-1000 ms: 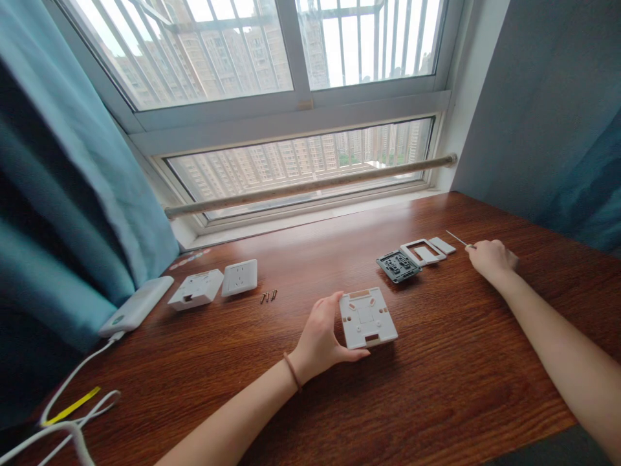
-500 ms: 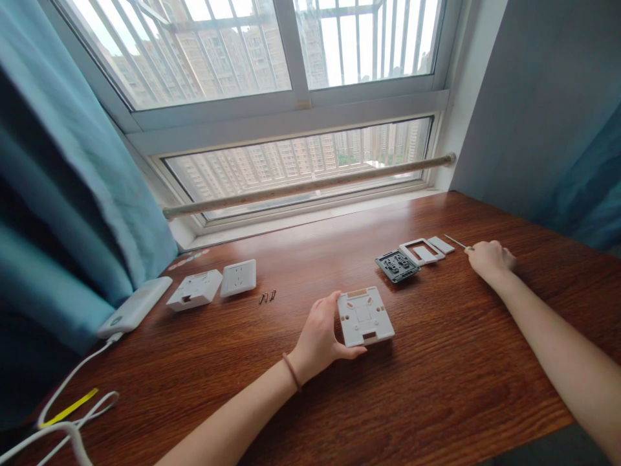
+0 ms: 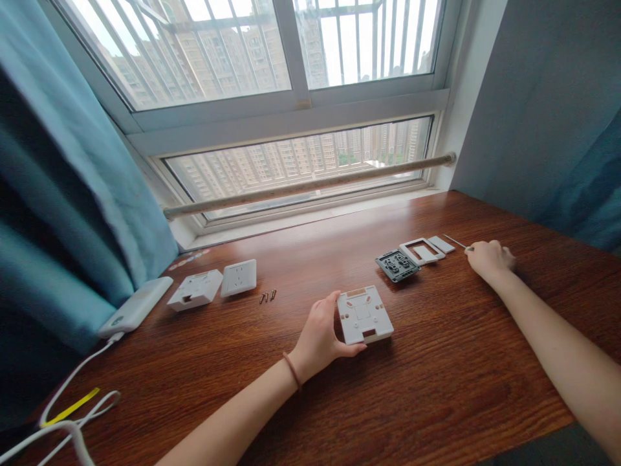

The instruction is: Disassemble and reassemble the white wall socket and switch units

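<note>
My left hand (image 3: 320,333) grips a white square wall mounting box (image 3: 365,315) by its left side, thumb along the near edge. The box's flat face with slots and screw holes is turned up. Over at the right, my right hand (image 3: 490,259) is closed around a screwdriver (image 3: 455,241); its thin shaft points left and away, and the handle is hidden in my fingers. Between the hands lie a dark switch back plate (image 3: 398,265), a white frame (image 3: 422,252) and a small white cover plate (image 3: 441,244).
On the left are another white mounting box (image 3: 195,290), a white socket panel (image 3: 239,278) and several screws (image 3: 268,296). A white power bank (image 3: 136,307) with a white cable (image 3: 72,378) lies by the blue curtain (image 3: 87,162). The window stands behind the wooden table (image 3: 436,388).
Almost nothing differs. The white box in my left hand has shifted very slightly; my right hand keeps its place with the screwdriver.
</note>
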Demonstrator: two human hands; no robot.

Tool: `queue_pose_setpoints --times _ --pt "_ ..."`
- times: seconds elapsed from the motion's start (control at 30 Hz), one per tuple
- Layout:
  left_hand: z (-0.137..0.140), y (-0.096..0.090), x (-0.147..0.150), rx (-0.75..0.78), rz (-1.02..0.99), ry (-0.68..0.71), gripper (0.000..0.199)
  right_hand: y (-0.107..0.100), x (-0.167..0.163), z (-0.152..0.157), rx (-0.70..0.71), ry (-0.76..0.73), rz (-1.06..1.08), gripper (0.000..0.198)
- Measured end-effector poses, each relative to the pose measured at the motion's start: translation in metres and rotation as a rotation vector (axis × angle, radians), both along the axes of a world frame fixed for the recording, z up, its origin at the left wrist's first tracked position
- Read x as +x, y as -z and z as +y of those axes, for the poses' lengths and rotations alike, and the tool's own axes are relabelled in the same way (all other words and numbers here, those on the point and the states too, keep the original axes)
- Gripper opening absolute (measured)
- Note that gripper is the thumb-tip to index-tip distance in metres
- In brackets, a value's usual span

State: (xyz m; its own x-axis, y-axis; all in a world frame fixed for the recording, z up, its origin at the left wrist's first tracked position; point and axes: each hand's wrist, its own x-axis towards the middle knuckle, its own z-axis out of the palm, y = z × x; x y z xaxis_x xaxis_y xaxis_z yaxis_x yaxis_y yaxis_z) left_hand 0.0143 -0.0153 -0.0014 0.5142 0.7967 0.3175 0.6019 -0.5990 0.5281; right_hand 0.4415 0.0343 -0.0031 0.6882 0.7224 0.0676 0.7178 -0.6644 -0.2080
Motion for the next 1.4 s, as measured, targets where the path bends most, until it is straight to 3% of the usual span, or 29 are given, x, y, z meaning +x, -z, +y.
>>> queue_pose_setpoints --times 0.27,0.47,0.57,0.6,0.67,0.73,0.83,0.9,1.07,1.23,1.3,1.4 --pt "0.0 0.002 -0.001 0.0 -0.015 0.018 0.095 -0.002 -0.007 -0.005 0.059 -0.01 -0.007 0.042" --pt "0.002 0.003 -0.001 0.03 0.002 0.047 0.1 -0.018 -0.03 -0.007 0.304 -0.154 -0.086 0.041" --pt "0.002 0.002 -0.001 0.053 -0.022 0.059 0.101 -0.029 -0.067 -0.014 0.458 -0.389 -0.046 0.035" --pt "0.002 0.002 -0.001 0.05 -0.039 0.057 0.101 -0.031 -0.083 -0.02 0.572 -0.583 0.098 0.035" --pt "0.002 0.001 -0.002 0.036 -0.082 0.049 0.101 -0.031 -0.117 -0.034 0.642 -0.956 0.422 0.04" --pt "0.002 0.001 -0.004 0.016 -0.133 0.048 0.102 -0.027 -0.148 -0.051 0.574 -1.261 0.634 0.063" --pt "0.003 0.002 -0.007 -0.032 -0.219 0.087 0.105 -0.02 -0.179 -0.071 0.415 -1.473 0.746 0.101" --pt "0.004 0.004 -0.009 -0.057 -0.255 0.125 0.106 -0.016 -0.188 -0.078 0.409 -1.492 0.752 0.106" --pt "0.005 0.001 -0.007 -0.059 -0.279 0.163 0.105 -0.014 -0.191 -0.078 0.553 -1.431 0.7 0.092" --pt "-0.006 -0.005 0.0 -0.038 -0.347 0.04 0.07 -0.017 -0.192 -0.077 0.712 -1.263 0.553 0.085" --pt "-0.015 -0.006 0.005 -0.091 -0.373 0.036 0.075 -0.017 -0.194 -0.079 0.742 -1.212 0.475 0.084" --pt "-0.03 -0.007 0.018 -0.132 -0.375 -0.013 0.099 -0.012 -0.2 -0.084 0.78 -1.183 0.372 0.087"
